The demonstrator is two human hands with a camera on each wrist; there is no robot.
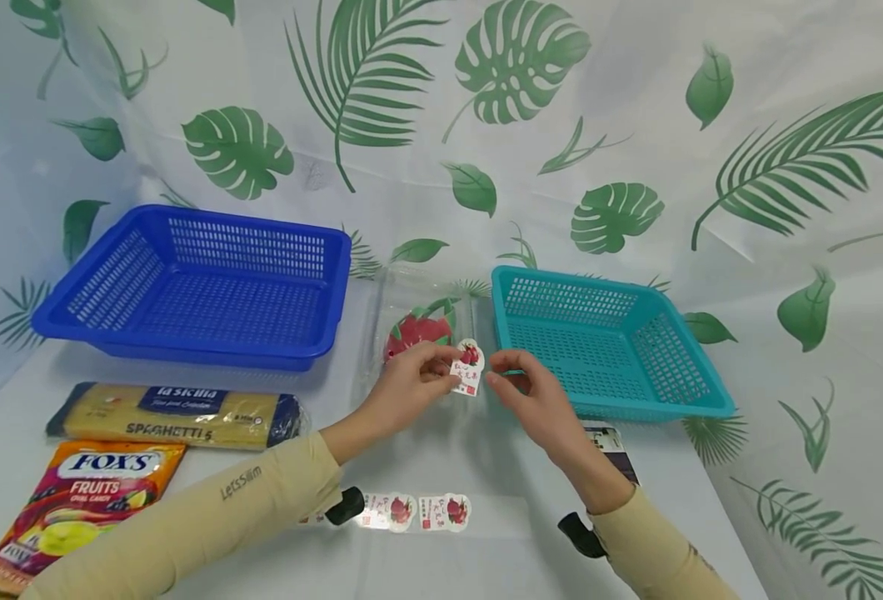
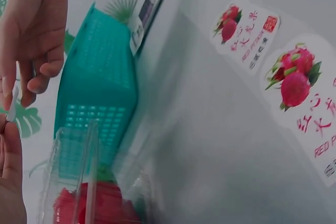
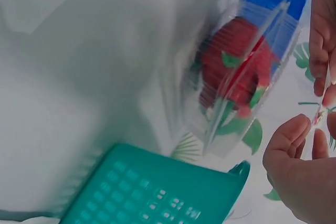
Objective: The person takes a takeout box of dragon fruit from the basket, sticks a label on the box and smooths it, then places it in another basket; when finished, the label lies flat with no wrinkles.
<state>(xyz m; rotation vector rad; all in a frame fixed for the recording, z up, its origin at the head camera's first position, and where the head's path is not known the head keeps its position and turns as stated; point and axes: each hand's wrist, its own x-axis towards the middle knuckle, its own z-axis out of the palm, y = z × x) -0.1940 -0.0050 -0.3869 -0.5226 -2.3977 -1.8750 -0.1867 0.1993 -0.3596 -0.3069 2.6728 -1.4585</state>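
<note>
My left hand (image 1: 404, 379) pinches a white dragon fruit sticker (image 1: 468, 367) between thumb and fingers, above the table. The sticker bears a red fruit picture and red lettering. Just to its right is my right hand (image 1: 535, 396), thumb and forefinger slightly parted, fingertips close to the sticker's edge. The right wrist view shows the sticker (image 3: 322, 106) edge-on between both hands. Behind the left hand stands a clear plastic box (image 1: 389, 292) holding a red dragon fruit (image 1: 415, 331) with green tips. A backing strip (image 1: 505, 517) with more stickers (image 1: 445, 512) lies in front on the table.
A blue basket (image 1: 314, 342) stands at the back left and a teal basket (image 1: 681, 400) at the right. A spaghetti pack (image 1: 179, 417) and a Fox's candy bag (image 1: 89, 500) lie at the left. A dark-and-white flat item (image 1: 617, 450) lies partly behind the right forearm.
</note>
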